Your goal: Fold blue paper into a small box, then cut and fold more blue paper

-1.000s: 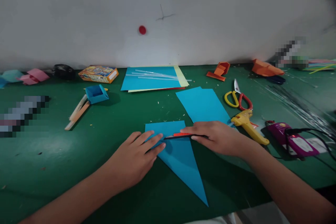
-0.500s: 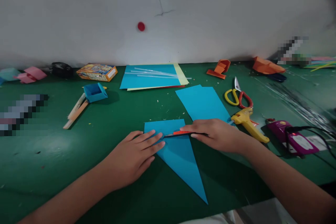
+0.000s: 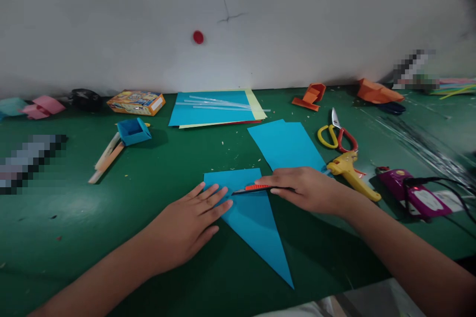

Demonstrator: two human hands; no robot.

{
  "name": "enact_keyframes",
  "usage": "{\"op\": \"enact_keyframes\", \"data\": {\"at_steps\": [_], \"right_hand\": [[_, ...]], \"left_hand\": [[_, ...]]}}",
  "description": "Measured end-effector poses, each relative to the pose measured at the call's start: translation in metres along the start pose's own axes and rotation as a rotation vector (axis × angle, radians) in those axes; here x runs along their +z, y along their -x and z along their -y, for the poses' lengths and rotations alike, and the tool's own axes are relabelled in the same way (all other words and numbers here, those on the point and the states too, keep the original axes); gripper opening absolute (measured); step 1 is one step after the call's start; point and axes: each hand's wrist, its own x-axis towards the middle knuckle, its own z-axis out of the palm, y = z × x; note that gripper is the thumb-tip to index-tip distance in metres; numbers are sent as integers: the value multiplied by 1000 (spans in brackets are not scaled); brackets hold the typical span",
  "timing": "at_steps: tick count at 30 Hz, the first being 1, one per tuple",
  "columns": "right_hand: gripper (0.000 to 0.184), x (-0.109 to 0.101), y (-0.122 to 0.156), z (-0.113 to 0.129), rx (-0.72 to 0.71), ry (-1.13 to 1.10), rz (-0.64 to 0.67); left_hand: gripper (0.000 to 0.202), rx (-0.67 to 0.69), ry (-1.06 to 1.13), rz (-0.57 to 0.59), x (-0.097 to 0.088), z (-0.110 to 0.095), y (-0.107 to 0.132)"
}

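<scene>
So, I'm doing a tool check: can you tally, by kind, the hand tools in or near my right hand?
Utility knife, held in the right hand: 1
Scissors: 1
Glue gun: 1
Total: 3

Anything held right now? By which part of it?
Right grip: a cutter, held by its handle, behind the orange part. Left grip: nothing held, spread over the edge of the blue sheet.

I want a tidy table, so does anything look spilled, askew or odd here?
Small pale scraps lie scattered on the green table beyond the left hand, looking like litter. Dark lines on the wall also look odd; I can't tell whether they're cracks.
</scene>
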Motion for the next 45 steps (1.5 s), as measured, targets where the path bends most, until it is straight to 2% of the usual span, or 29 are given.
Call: {"op": "enact_keyframes", "data": {"at_steps": [6, 21, 45], "right_hand": [[44, 0, 0, -2, -17, -9, -11], [42, -3, 6, -4, 24, -6, 8], [42, -12, 13, -3, 33, 12, 4]], "left_hand": [[57, 8, 4, 61, -3, 1, 3], [57, -16, 32, 63, -6, -1, 3], [63, -5, -7, -3, -2, 1, 5]]}}
